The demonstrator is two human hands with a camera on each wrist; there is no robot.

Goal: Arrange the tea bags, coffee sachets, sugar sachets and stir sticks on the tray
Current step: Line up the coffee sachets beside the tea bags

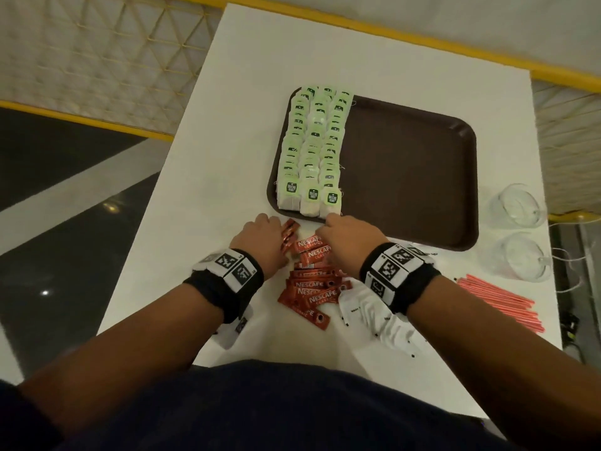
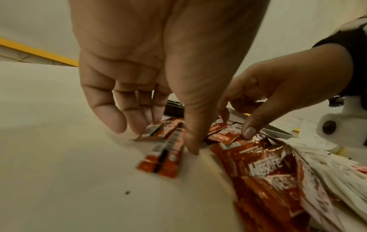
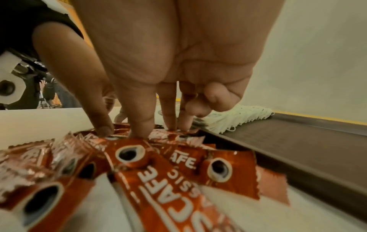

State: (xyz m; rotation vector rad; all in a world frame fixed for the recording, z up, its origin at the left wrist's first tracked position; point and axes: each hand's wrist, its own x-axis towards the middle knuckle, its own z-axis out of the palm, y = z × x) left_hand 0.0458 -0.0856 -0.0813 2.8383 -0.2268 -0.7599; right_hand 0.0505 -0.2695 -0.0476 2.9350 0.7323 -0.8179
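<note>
The brown tray (image 1: 422,177) holds three rows of green-tagged tea bags (image 1: 312,148) along its left side; the rest of it is bare. Red coffee sachets (image 1: 312,288) lie in a loose pile on the white table in front of the tray. My left hand (image 1: 273,229) brackets two sachets (image 2: 164,157) between thumb and fingertips at the pile's left edge. My right hand (image 1: 328,222) reaches down at the tray's near rim and pinches a sachet (image 2: 222,133) with thumb and forefinger, as the left wrist view shows. White sugar sachets (image 1: 364,307) lie under my right wrist. Pink stir sticks (image 1: 497,297) lie to the right.
Two clear glass cups (image 1: 517,206) (image 1: 520,255) stand at the table's right edge, beside the tray. The table (image 1: 260,92) ends just left of my left hand, with dark floor below. A yellow-framed mesh barrier runs behind the table.
</note>
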